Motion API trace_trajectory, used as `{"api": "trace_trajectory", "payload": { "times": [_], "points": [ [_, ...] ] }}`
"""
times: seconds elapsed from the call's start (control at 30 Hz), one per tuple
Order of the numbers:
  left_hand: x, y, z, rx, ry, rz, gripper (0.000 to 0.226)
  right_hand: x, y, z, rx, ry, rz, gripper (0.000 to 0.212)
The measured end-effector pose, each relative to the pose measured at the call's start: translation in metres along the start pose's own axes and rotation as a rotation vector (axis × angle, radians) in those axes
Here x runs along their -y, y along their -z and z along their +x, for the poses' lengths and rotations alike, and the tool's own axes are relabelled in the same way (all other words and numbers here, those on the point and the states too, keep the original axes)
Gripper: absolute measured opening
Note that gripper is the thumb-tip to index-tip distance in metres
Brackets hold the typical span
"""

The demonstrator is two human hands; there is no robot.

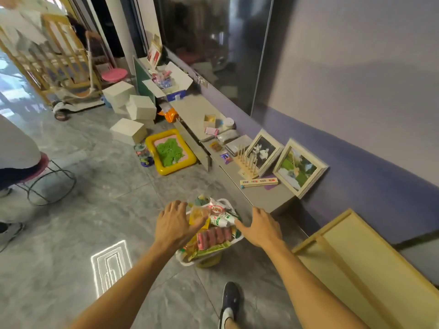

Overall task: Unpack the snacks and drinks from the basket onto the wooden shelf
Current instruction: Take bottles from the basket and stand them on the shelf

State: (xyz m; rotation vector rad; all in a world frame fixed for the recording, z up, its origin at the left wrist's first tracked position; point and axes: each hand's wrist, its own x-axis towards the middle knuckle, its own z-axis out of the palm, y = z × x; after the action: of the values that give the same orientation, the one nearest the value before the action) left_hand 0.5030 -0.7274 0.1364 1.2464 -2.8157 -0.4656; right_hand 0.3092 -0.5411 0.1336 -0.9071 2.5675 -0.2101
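Both our left hand point(173, 224) and right hand point(263, 227) reach, spread wide, over the full basket point(186, 262), holding nothing. Next we must grab a snack point(213, 236) just below them.

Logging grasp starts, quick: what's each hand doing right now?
Left hand: over the white plastic basket, beside a clear yellow snack packet; grip cannot be told.
Right hand: open, holding nothing.

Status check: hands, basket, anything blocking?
Left hand and right hand open, over basket. Basket full, on floor. Wooden shelf close on right; nothing between.
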Motion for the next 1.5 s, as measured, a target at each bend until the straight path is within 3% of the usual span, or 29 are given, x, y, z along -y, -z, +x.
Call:
{"api": "trace_trajectory", "payload": {
  "times": [0.3, 0.5, 0.7, 0.77, 0.83, 0.97, 1.17, 1.3, 1.5],
  "points": [
    [-0.052, -0.118, 0.105, 0.261, -0.079, 0.039, 0.117, -0.046, -0.076, 0.143, 0.205, 0.030, -0.053, 0.083],
    [-0.051, -0.224, 0.158, 0.369, -0.068, 0.064, 0.087, -0.073, -0.169, 0.220, 0.282, 0.036, -0.059, 0.073],
    [-0.022, -0.336, 0.197, 0.575, -0.154, 0.099, 0.108, -0.091, -0.265, 0.270, 0.307, 0.069, -0.012, 0.077],
    [-0.016, -0.366, 0.202, 0.601, -0.200, 0.098, 0.098, -0.092, -0.291, 0.276, 0.307, 0.087, 0.019, 0.070],
    [-0.013, -0.383, 0.206, 0.562, -0.218, 0.084, 0.072, -0.091, -0.309, 0.280, 0.288, 0.076, 0.054, 0.063],
    [-0.011, -0.386, 0.213, 0.524, -0.261, 0.027, 0.045, -0.093, -0.321, 0.288, 0.254, 0.051, 0.162, 0.056],
    [0.015, -0.376, 0.221, 0.439, -0.156, -0.159, 0.062, -0.083, -0.292, 0.290, 0.141, 0.031, 0.252, 0.040],
    [-0.003, -0.315, 0.232, 0.420, -0.106, -0.327, 0.031, -0.074, -0.237, 0.281, 0.062, 0.016, 0.283, 0.032],
    [-0.039, -0.219, 0.252, 0.262, -0.249, -0.452, 0.041, -0.053, -0.123, 0.253, -0.098, 0.006, 0.300, 0.026]
  ]
}}
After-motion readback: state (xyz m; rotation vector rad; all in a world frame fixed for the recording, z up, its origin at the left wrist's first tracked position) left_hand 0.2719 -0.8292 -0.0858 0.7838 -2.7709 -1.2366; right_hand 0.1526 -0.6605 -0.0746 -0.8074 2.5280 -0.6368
